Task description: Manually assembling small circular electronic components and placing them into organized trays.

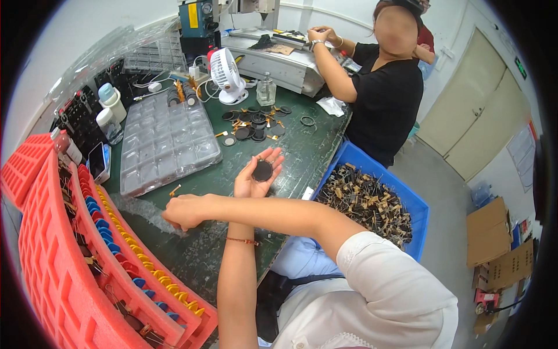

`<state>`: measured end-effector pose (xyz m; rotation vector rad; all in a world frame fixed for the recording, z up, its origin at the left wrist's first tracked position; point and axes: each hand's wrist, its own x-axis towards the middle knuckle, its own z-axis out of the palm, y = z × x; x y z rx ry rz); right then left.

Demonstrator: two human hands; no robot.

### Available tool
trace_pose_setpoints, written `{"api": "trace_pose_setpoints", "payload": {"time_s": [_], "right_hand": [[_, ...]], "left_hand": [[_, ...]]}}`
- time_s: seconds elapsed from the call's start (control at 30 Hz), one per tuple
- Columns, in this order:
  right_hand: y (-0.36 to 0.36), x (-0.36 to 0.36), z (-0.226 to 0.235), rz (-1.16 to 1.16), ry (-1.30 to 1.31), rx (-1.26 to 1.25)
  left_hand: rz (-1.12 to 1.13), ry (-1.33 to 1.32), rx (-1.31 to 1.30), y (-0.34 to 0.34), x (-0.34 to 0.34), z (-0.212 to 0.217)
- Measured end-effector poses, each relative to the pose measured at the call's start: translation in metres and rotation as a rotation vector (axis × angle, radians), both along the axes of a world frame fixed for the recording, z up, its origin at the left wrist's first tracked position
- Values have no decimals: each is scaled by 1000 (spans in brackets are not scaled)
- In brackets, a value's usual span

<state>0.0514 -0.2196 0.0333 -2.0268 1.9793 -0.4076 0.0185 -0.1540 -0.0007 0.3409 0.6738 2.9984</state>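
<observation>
My left hand (256, 181) is palm up over the green table, its fingers extended, with a black round disc (263, 170) resting on them beside the thumb. Across my left forearm reaches my right arm; its hand (187, 212) is closed low over crumpled clear plastic film (145, 210). The right fingertips are hidden, so what they grip does not show. Just above that hand lies a small orange-and-white flex strip (175, 190). Beyond my left hand, several dark discs with orange tabs (253, 123) are scattered on the table.
Pink foam trays (64, 256) with blue, red and yellow pieces stand at left. A clear compartment tray (168, 145) lies behind my right hand. A white fan (226, 78) and glass bottle (266, 92) stand farther back. A blue bin (421, 227) of small parts sits right, near a co-worker (381, 93).
</observation>
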Motion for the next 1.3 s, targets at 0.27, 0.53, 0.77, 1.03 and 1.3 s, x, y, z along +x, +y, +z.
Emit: {"api": "trace_pose_setpoints", "payload": {"time_s": [0.27,0.53,0.77,1.03,1.3], "right_hand": [[43,15,11,103,-73,-152],[141,-36,36,-304,-248,-688],[208,-73,32,-819,-545,-724],[213,-64,36,-854,-168,-520],[210,-65,29,-899,-212,-508]], "left_hand": [[2,-6,-41,-2,8,-1],[-5,21,85,-5,0,-12],[-47,-71,89,-1,13,12],[-81,-85,46,1,15,12],[-80,-95,-11,0,13,11]]}}
